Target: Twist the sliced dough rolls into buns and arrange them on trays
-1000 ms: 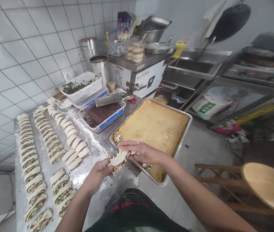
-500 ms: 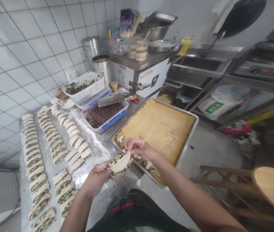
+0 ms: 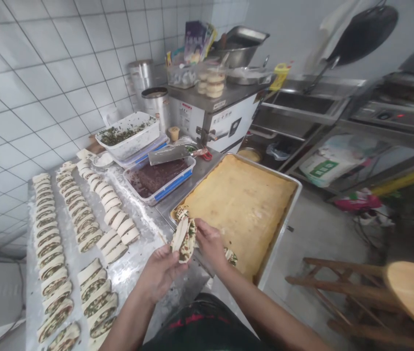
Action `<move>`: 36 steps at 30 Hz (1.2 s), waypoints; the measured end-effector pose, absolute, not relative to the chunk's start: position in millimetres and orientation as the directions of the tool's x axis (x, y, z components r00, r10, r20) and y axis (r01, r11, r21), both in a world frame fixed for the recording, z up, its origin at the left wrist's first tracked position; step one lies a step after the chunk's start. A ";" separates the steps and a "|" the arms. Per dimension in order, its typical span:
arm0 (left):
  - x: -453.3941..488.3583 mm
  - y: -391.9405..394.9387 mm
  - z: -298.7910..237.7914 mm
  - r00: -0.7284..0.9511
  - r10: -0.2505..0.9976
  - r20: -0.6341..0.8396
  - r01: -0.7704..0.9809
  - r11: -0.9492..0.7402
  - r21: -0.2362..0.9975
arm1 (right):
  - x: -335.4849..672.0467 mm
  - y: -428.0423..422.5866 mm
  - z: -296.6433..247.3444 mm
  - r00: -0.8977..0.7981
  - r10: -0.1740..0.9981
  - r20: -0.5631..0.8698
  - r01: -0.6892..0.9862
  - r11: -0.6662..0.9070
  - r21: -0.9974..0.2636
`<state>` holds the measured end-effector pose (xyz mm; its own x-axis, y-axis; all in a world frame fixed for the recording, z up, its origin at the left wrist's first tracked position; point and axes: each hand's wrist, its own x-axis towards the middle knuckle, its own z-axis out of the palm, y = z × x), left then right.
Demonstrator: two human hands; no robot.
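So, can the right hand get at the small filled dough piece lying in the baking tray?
Probably yes. The right hand is close to that piece, with nothing between them, but it is now holding the filled dough roll, so it would likely need to let go first.

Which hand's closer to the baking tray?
Right. The right hand is over the near rim of the baking tray, pinching the dough roll. The left hand is farther off, over the steel table, cradling the same roll.
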<state>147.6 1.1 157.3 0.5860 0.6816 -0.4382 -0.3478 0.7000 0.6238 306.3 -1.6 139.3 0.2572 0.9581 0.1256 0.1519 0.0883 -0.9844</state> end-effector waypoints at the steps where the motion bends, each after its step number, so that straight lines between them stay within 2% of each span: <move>1: 150.8 1.2 156.4 0.562 0.721 -0.406 -0.337 0.648 0.683 | 305.6 -2.7 138.3 0.283 0.955 0.089 0.172 0.041 -0.984; 4: 160.5 2.6 149.8 0.370 0.880 -0.298 -0.277 0.410 0.869 | 302.6 -6.9 136.1 0.284 0.959 -0.017 0.229 -0.085 -0.970; 6: 166.7 3.6 143.6 0.216 0.944 -0.249 -0.201 0.293 0.935 | 297.0 -11.1 135.0 0.257 0.958 -0.127 0.205 -0.182 -0.962; 8: 171.9 3.7 138.0 0.114 0.970 -0.213 -0.142 0.228 0.963 | 288.6 -16.5 134.3 0.203 0.942 -0.267 0.075 -0.286 -0.955; 11: 174.8 2.5 131.9 0.046 0.997 -0.062 0.007 0.062 0.998 | 277.4 -26.5 135.9 0.077 0.915 -0.396 -0.261 -0.365 -0.894; 13: 171.9 1.7 128.0 0.077 0.990 0.120 0.139 -0.130 0.982 | 276.3 -33.7 139.1 -0.005 0.912 -0.410 -0.469 -0.364 -0.805; 16: 162.7 0.8 119.2 0.252 0.901 0.354 0.272 -0.416 0.868 | 285.1 -44.6 142.5 -0.095 0.900 -0.427 -0.666 -0.376 -0.644; 18: 156.4 -1.0 111.3 0.409 0.813 0.414 0.307 -0.550 0.777 | 293.6 -51.6 140.2 -0.117 0.874 -0.471 -0.720 -0.401 -0.566; 21: 150.9 -8.3 100.0 0.607 0.682 0.408 0.281 -0.665 0.692 | 303.5 -61.9 127.9 -0.116 0.829 -0.547 -0.746 -0.437 -0.503; 23: 150.1 -14.9 94.6 0.681 0.629 0.375 0.225 -0.667 0.710 | 308.7 -68.5 116.0 -0.104 0.810 -0.577 -0.753 -0.443 -0.486; 25: 152.4 -20.2 91.8 0.712 0.632 0.306 0.175 -0.582 0.794 | 315.7 -74.7 103.9 -0.049 0.803 -0.594 -0.735 -0.432 -0.523; 27: 159.4 -21.8 91.3 0.670 0.714 0.202 0.147 -0.394 0.907 | 327.6 -79.5 93.9 0.061 0.814 -0.577 -0.649 -0.407 -0.643; 29: 172.5 -19.0 92.0 0.590 0.806 0.043 0.124 -0.143 0.982 | 346.3 -82.4 87.2 0.086 0.857 -0.508 -0.534 -0.391 -0.750; 30: 181.4 -16.4 92.3 0.573 0.817 -0.054 0.112 -0.013 0.994 | 358.2 -83.3 85.1 0.045 0.883 -0.467 -0.493 -0.387 -0.779; 32: 202.9 -10.4 91.1 0.632 0.740 -0.229 0.131 0.189 0.973 | 385.6 -84.2 82.9 -0.103 0.906 -0.411 -0.438 -0.412 -0.799; 34: 227.0 -6.5 85.5 0.710 0.628 -0.319 0.190 0.264 0.945 | 415.1 -84.9 81.1 -0.229 0.882 -0.413 -0.349 -0.470 -0.811; 36: 251.0 -7.3 74.1 0.732 0.591 -0.339 0.227 0.257 0.939 | 443.3 -86.5 77.0 -0.305 0.839 -0.451 -0.234 -0.525 -0.818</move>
